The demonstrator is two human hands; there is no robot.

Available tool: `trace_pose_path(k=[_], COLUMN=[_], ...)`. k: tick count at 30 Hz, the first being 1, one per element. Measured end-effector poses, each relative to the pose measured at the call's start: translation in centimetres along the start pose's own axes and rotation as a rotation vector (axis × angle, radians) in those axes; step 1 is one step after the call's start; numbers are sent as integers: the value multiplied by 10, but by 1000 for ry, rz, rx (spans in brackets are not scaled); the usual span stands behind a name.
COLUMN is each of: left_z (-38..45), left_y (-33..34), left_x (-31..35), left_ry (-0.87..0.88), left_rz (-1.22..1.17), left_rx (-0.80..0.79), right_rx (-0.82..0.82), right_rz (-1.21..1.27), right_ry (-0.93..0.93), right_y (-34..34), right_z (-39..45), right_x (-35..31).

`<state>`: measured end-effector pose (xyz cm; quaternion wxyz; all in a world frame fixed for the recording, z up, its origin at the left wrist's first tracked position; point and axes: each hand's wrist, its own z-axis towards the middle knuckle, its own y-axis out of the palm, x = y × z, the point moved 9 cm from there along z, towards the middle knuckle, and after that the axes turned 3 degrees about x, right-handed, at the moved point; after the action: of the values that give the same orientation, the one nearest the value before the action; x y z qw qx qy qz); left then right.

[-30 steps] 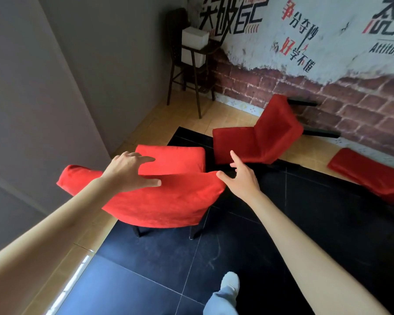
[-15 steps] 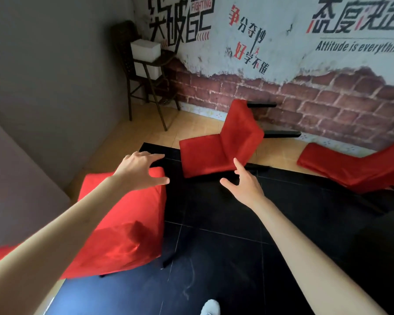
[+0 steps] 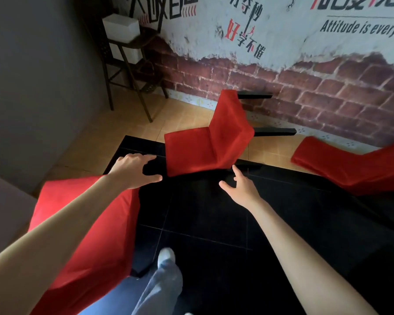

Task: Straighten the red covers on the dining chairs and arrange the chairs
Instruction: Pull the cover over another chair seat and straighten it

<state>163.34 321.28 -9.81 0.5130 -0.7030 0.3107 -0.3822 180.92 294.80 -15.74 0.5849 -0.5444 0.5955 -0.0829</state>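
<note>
A red-covered chair [image 3: 205, 142] lies tipped on its side ahead of me, its black legs [image 3: 274, 131] pointing right toward the brick wall. My left hand [image 3: 134, 170] reaches toward it with spread fingers and holds nothing, a short gap from the cover's left edge. My right hand [image 3: 240, 188] is open just below the chair's lower edge, not touching it. A second red-covered chair [image 3: 96, 235] stands upright under my left arm. A third red-covered chair [image 3: 350, 167] lies tipped at the right.
A dark metal stand [image 3: 127, 64] carrying a white box [image 3: 121, 27] fills the far left corner. The grey wall runs along the left, the brick-patterned wall [image 3: 305, 71] across the back. Black floor tiles [image 3: 214, 235] lie underfoot; my shoe [image 3: 166, 256] is at bottom centre.
Both hands left the upright chair, which slid to my lower left as I turned right. I have stepped closer to the tipped chair and both hands now reach toward it.
</note>
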Motion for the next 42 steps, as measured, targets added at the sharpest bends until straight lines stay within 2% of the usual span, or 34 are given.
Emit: trace_pose_path(k=[14, 21, 29, 35, 42], left_z=[249, 326, 409, 455, 484], left_y=[12, 47, 90, 159, 298], left_x=[-44, -31, -26, -25, -43], left_ry=[-104, -136, -280, -384, -479], left_rz=[-15, -62, -82, -119, -214], left_rx=[-144, -225, -276, -313, -385], right_rx=[-80, -174, -268, -363, -407], right_rz=[-1, 13, -51, -104, -84], right_ry=[47, 94, 74, 76, 166], right_y=[-22, -14, -17, 25, 125], right_z=[221, 301, 423, 497, 552], right_x=[-46, -29, 10, 59, 133])
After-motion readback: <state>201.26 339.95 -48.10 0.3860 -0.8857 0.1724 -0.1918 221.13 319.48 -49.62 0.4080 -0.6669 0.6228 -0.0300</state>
